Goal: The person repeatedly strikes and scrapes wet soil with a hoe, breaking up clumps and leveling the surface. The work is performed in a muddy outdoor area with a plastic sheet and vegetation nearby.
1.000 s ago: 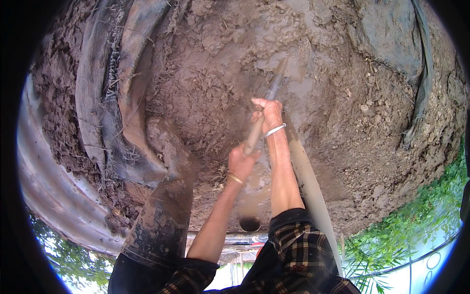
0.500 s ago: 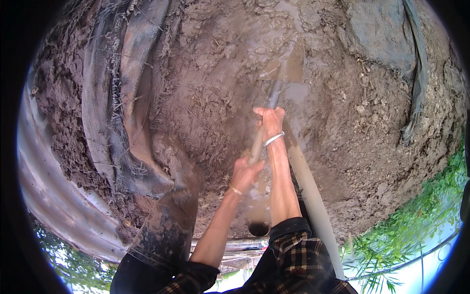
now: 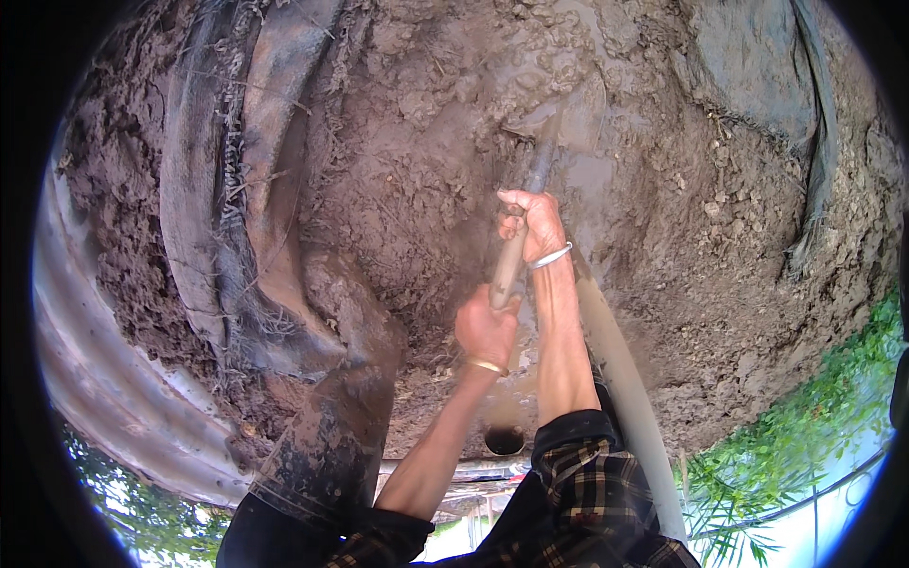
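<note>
A shovel (image 3: pixel 508 268) slants away from me, its pale muddy handle leading to a grey socket and a blade in the wet mud. The blade is mostly coated or covered by mud, so its outline is hard to make out. My right hand (image 3: pixel 537 227), with a white bangle at the wrist, is wrapped round the handle just below the socket. Closer to me, my left hand (image 3: pixel 486 327) is closed round the handle's near end, a yellowish band at its wrist. Both hands are muddy.
Wet, churned mud (image 3: pixel 407 189) surrounds the shovel. Frayed, muddy woven sheeting (image 3: pixel 275 189) lies at left, beside a corrugated sheet (image 3: pixel 123 379). Another grey cloth (image 3: pixel 757 76) lies at far right. A long pale pole (image 3: pixel 625 379) runs beside my right arm. Green plants (image 3: pixel 805 426) grow at lower right.
Both hands have shifted slightly right, with my left hand sliding or moving a little farther forward. The shovel blade now shows less, more hidden by mud. Both hands still grip the handle.
</note>
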The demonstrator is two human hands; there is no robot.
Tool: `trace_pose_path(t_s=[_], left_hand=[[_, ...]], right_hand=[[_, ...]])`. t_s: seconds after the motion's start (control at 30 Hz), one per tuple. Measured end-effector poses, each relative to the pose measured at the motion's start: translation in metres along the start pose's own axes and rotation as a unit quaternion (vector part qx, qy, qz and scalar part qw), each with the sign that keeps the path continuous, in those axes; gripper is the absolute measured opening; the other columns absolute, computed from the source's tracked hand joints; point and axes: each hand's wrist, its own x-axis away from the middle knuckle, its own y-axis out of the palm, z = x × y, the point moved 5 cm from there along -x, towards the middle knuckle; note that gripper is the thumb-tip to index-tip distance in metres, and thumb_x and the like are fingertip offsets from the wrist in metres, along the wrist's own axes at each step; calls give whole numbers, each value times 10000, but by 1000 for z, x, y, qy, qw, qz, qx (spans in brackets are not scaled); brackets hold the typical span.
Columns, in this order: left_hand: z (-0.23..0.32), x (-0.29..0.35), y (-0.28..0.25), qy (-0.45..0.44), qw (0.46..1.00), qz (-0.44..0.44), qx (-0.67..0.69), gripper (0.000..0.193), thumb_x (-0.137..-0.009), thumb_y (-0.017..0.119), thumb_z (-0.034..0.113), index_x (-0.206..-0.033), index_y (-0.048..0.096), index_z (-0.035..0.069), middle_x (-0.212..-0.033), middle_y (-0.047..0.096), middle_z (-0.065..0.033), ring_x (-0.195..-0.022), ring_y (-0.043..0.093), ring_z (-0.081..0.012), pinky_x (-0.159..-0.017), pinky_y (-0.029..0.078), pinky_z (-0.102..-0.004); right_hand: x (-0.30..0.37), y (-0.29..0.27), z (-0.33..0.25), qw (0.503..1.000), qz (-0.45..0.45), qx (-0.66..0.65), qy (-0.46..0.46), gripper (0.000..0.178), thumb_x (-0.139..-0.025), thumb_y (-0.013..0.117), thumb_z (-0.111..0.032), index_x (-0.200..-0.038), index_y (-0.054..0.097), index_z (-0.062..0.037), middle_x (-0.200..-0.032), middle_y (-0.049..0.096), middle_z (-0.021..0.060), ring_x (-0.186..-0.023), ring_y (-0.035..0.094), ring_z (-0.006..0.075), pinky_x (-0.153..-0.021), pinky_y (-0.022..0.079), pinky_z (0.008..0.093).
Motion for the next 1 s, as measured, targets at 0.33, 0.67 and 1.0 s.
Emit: trace_pose_path(t_s=[0.33, 0.67, 1.0], left_hand=[[-9, -2, 7, -129, 912, -204, 333, 181, -840, 734, 136, -835, 569, 62, -549, 456, 67, -387, 377, -32, -344, 275, -215], [25, -26, 8, -101, 937, -183, 280, 208, -866, 728, 180, -847, 584, 31, -558, 472, 41, -389, 376, -43, -335, 276, -228], [52, -38, 2, 32, 982, -40, 184, 186, -777, 735, 117, -754, 616, -24, -633, 553, -16, -603, 475, -108, -558, 431, -314]], right_hand=[[1, -6, -3, 972, 187, 94, -103, 258, -669, 725, 18, -702, 474, -31, -549, 470, 61, -361, 479, 201, -310, 360, 370], [-7, 15, -43, 992, 73, 18, -98, 249, -720, 683, 13, -652, 449, -36, -527, 452, 64, -374, 451, 183, -339, 362, 369], [-15, 26, -63, 997, -2, -12, -81, 183, -761, 669, 50, -639, 537, 18, -519, 479, 69, -384, 490, 175, -339, 373, 362]])
